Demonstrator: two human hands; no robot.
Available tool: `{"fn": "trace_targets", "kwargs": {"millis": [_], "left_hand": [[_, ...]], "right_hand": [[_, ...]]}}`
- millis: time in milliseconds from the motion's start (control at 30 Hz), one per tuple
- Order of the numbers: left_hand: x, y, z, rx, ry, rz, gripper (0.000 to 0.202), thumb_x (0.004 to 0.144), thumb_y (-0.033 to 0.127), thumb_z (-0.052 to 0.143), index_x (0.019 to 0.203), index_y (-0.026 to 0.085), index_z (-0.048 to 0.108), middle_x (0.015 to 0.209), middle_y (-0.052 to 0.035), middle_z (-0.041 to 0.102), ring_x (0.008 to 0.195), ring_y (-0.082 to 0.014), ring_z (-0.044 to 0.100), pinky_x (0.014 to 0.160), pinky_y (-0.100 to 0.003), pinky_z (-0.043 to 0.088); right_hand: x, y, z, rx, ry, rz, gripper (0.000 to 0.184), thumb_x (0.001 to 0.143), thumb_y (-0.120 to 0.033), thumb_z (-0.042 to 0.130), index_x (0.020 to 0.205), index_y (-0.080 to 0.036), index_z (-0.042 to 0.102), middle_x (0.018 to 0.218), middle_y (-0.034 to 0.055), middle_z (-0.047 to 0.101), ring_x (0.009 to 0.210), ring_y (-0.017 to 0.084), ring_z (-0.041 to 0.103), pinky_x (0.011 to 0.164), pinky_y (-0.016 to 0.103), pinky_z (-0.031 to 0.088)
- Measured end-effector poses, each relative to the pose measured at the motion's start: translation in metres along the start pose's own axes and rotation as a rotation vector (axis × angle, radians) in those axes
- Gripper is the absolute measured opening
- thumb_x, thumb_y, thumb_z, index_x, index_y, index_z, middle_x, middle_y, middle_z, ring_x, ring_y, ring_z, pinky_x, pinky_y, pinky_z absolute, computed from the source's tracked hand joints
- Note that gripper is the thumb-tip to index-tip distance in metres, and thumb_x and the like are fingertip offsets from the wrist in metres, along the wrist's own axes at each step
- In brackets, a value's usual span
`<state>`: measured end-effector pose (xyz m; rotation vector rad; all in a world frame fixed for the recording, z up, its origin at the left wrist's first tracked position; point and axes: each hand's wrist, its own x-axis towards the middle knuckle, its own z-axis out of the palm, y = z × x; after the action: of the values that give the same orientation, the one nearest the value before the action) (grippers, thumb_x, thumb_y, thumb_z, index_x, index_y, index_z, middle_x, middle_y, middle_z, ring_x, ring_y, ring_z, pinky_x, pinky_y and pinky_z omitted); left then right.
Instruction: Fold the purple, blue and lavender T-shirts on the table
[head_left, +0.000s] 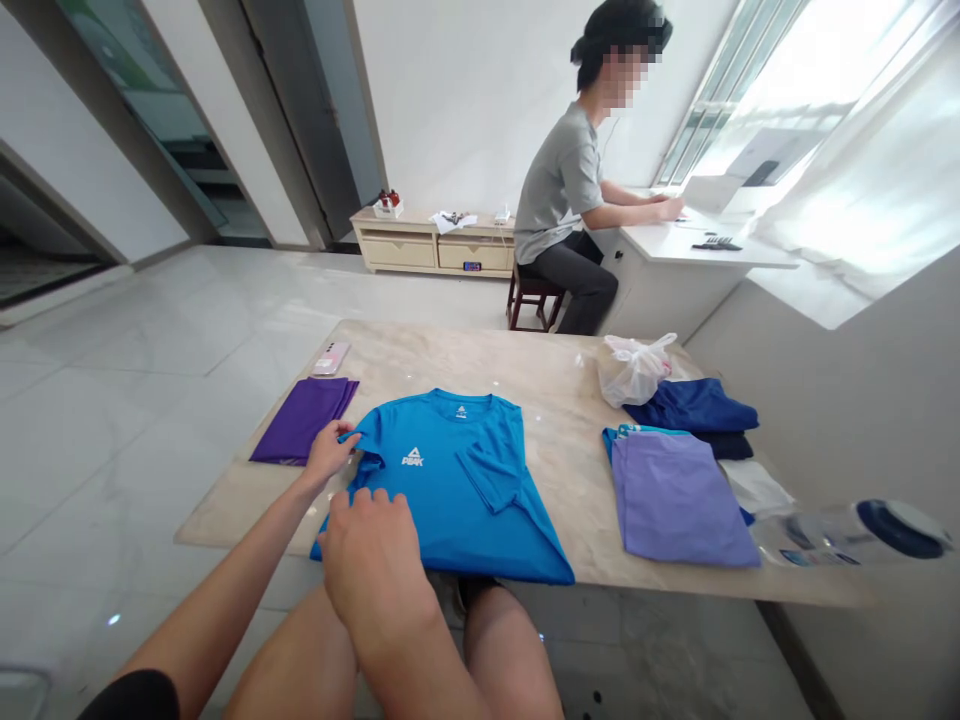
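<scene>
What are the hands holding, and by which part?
The left hand pinches the blue T-shirt at its sleeve edge. The right hand lies on the shirt's near fold; whether it grips is hard to tell.

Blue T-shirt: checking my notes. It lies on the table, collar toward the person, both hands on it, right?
No: the head view shows the collar of the blue T-shirt pointing away from the person; it lies on the table with the left hand and right hand on it.
</scene>
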<state>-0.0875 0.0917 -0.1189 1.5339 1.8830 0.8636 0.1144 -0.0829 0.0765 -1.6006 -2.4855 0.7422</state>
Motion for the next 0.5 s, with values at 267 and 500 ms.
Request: {"fn": "trace_targets", "kwargs": {"millis": [267,500], "left_hand": [[-0.010,0.054,0.001,0.151,-0.073,0.390,0.019,0.089,0.039,0.060,0.101,0.026,0.067,0.103,-0.0066,0.079,0.089,-0.0263,0.076,0.089,-0.040,0.062],[-0.023,0.096,0.059,0.086,-0.307,0.319,0.038,0.098,0.041,0.057,0.131,0.025,0.066,0.122,-0.0068,0.079,0.092,-0.0238,0.078,0.086,-0.041,0.066]], "right_hand": [[-0.008,0.019,-0.001,-0.030,0.140,-0.062,0.023,0.110,-0.020,0.054,0.125,-0.013,0.070,0.117,0.0157,0.076,0.109,0.031,0.073,0.091,0.047,0.062],[-0.011,0.021,-0.013,-0.062,0.257,-0.217,0.021,0.108,-0.014,0.053,0.122,-0.012,0.068,0.118,0.0138,0.075,0.110,0.028,0.070,0.088,0.040,0.056]]}}
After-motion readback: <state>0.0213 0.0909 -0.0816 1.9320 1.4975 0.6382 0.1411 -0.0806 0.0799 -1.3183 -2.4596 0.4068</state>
